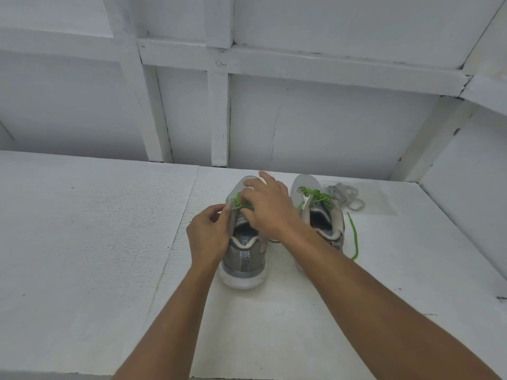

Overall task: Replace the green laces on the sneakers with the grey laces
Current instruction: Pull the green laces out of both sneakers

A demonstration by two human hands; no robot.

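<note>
Two grey sneakers stand heels toward me on the white worktop [82,229]. My left hand [208,231], fingers curled, pinches the eyelet edge of the left sneaker [244,259]. My right hand [267,207], half closed above the tongue, pinches its green lace [237,200]. The right sneaker [323,215] is laced green, one end trailing. The grey laces [347,194] lie bundled just beyond it.

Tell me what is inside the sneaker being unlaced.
An insole with printed lettering shows at the heel opening; further in is hidden by tongue and right hand.
</note>
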